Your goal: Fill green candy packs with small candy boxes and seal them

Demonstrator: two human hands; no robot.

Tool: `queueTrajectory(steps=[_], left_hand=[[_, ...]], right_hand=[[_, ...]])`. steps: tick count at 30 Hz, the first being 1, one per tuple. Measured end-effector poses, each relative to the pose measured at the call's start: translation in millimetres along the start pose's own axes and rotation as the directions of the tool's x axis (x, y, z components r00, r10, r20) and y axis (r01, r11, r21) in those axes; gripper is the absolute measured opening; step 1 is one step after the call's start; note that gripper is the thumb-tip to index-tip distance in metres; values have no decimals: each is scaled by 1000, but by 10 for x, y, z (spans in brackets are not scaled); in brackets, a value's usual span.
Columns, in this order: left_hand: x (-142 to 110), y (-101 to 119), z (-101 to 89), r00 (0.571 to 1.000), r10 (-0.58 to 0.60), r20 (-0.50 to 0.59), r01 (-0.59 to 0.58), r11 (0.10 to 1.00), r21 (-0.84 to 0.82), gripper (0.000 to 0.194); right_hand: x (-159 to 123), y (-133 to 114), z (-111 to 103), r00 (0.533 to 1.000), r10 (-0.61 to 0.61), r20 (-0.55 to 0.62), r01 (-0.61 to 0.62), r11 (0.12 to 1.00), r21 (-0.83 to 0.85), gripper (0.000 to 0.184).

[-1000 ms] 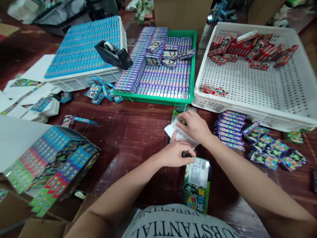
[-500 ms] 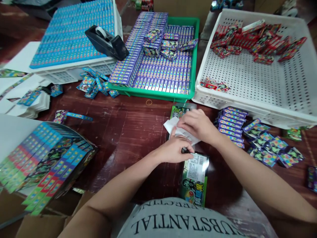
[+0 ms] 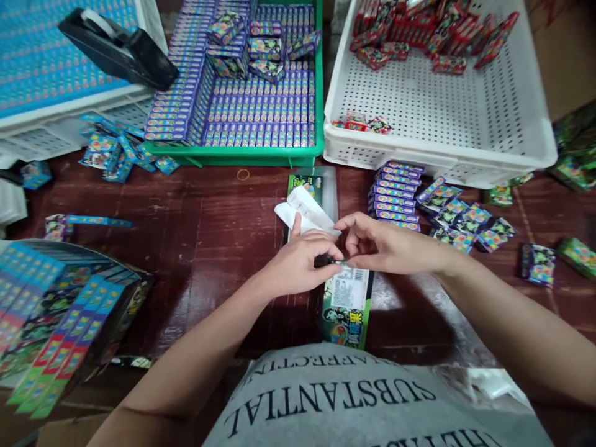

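Nearest is the grey shirt (image 3: 326,403) with dark lettering; just beyond it, a green printed pack (image 3: 344,329) lies on the dark red tabletop (image 3: 218,217), bearing a white label (image 3: 348,292) with a barcode. Over the pack's far end, the left hand (image 3: 300,264) has its thumb and curled fingers closed around a small dark object (image 3: 322,260), while its index finger stretches out onto a folded white paper (image 3: 305,208). The right hand (image 3: 384,245) sits beside it with fingers bent, the index tip at the paper's near edge; whether it pinches anything, I cannot tell. The paper lies at a slant, partly over a second green pack (image 3: 298,182) farther away. To the left stands a colourful display box (image 3: 74,316); right of the hands are a stack of purple boxes (image 3: 395,195) and some loose purple boxes (image 3: 449,214). Farther off, a green tray (image 3: 261,152) holds rows of purple boxes, a white basket (image 3: 442,105) at its right holds red boxes (image 3: 449,64), and a black tape dispenser (image 3: 144,59) rests on blue boxes (image 3: 37,68) at upper left.
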State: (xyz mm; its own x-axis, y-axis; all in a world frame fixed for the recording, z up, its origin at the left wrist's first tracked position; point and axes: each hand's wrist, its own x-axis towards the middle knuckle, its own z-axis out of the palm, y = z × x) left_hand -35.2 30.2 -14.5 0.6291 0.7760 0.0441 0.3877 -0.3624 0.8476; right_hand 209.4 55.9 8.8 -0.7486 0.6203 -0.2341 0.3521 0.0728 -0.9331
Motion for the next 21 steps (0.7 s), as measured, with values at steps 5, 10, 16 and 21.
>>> queueTrajectory(steps=[5,10,16,21], left_hand=[[-40,84,5,1000,11,-30,-10,1000,24,13],[-110,209,-10,999,-5,-49,2,999,-47,9],[-141,304,84,993,-115,8,113,955,-274,27],[-260,121,38,985,-162,51,169,904,-394,40]], right_hand=[[-149,-16,201,967,-116,-226,40,948,-314,61],[-402,-44,562,866,-296,-402,-13,792,-610,56],[-472,-65,828,822,-195,-536,-86,887,-454,80],[-744,83,1002,718,-212,-663,10,956,-295,79]])
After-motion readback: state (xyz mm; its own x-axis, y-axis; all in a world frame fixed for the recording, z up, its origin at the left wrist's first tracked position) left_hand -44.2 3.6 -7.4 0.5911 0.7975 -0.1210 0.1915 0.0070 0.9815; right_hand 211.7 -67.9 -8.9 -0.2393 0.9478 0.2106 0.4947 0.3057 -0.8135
